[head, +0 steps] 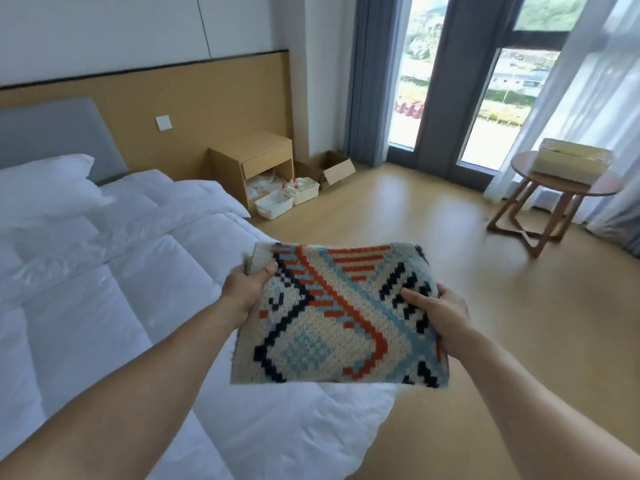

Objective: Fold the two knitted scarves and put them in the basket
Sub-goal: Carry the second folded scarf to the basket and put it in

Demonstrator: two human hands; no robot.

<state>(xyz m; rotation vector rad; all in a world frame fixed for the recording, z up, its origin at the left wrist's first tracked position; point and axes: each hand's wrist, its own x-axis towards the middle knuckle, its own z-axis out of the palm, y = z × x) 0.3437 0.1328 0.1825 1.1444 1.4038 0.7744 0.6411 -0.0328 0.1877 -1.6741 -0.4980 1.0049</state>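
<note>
1. Both hands held one folded knitted scarf (332,317) at frame centre, above the corner of the white duvet (104,306).
2. Left hand (247,292) gripped the scarf's left edge, thumb on top, fingers beneath.
3. Right hand (438,317) gripped the right edge, thumb pressed on top.
4. Woven basket (571,164) stood on the round wooden table (522,169) at the frame's right, well apart from the scarf.

1 folded knitted scarf (332,317): cream, orange, blue, navy pattern; level, aloft, frame centre. Pale woven basket (571,161), upper right.
</note>
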